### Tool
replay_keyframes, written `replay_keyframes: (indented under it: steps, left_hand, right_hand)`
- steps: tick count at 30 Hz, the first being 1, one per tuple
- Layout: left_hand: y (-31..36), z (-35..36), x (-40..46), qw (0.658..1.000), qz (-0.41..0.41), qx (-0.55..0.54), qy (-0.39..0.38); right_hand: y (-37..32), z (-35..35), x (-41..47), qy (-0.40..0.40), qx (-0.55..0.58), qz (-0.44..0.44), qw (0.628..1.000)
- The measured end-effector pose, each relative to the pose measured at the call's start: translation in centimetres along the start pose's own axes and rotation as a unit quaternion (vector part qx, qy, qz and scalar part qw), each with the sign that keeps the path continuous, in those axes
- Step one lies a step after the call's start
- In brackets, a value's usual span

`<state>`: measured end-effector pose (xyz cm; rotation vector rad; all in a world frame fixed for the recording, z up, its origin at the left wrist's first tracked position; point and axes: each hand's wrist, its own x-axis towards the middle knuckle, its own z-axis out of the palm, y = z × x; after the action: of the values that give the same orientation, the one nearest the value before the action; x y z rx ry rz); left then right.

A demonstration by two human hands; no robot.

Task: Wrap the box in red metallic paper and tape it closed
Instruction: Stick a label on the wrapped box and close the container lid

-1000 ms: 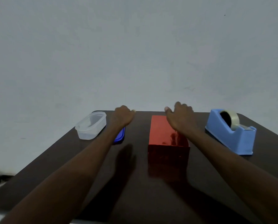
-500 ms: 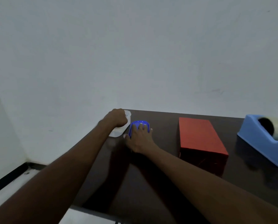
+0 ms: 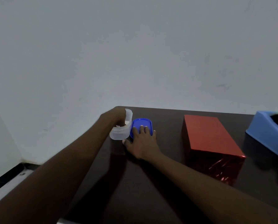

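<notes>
Left fingers [image 3: 121,122] grip tub [image 3: 121,130] | right fingers [image 3: 141,129] flat on lid [image 3: 141,123]

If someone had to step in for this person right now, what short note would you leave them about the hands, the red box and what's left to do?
Left hand: grips the clear plastic container, tilted, at the table's far left corner.
Right hand: fingers lie flat on the blue lid beside the container.
Red-wrapped box: on the dark table, apart from both hands, fully covered in red metallic paper on the faces that show.
Blue tape dispenser: right of the box, untouched.
Done: wrapping looks complete; tape cannot be made out.
Left: probably check the seams, then tidy the container and lid.
</notes>
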<state>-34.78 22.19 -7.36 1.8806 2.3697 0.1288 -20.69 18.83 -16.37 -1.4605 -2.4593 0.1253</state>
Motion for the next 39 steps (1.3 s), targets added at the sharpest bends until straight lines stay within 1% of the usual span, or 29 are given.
replay_keyframes:
  steps: [2,6,10,15,19,22,27,29,32,36,39]
  left_hand:
    - [0.2,0.7,0.6,1.0,-0.02,0.015,-0.002]
    - [0.3,0.8,1.7,0.994,-0.029,0.091,-0.051]
    - [0.5,0.8,2.2,0.995,-0.038,0.078,-0.042]
    - [1.2,-0.1,1.9,0.993,-0.028,0.1,-0.05]
    - [1.8,-0.6,1.5,0.99,-0.017,0.115,-0.084]
    - [1.9,-1.1,1.3,0.986,-0.024,0.125,-0.105]
    - [2.0,-2.2,1.0,0.989,-0.038,0.112,-0.092]
    - [2.0,-2.7,0.7,0.991,-0.036,0.107,-0.072]
    - [1.9,-3.1,0.2,0.985,-0.021,0.169,-0.04]
    - [1.3,-3.8,-0.2,0.98,-0.014,0.194,-0.038]
    - [0.8,-4.4,-0.7,0.98,-0.001,0.201,-0.001]
  right_hand:
    - [0.1,0.0,0.0,0.002,0.002,-0.001,1.0]
    - [0.2,0.0,-0.2,-0.003,0.011,-0.006,1.0]
    - [0.3,-0.1,-0.2,-0.011,0.014,-0.006,1.0]
    - [0.1,-0.2,-0.3,-0.012,0.014,-0.005,1.0]
    - [0.0,-0.4,-0.3,-0.013,0.015,0.0,1.0]
    - [0.0,-0.3,-0.3,-0.01,0.013,0.0,1.0]
    - [0.0,-0.5,-0.4,-0.014,0.011,0.003,1.0]
    - [0.0,-0.6,-0.4,-0.019,0.008,0.004,1.0]
    - [0.0,-0.7,-0.3,-0.023,0.011,0.006,1.0]
    - [0.0,-0.7,-0.3,-0.024,0.012,0.007,1.0]
    - [-0.1,-0.7,-0.4,-0.023,0.005,0.009,1.0]
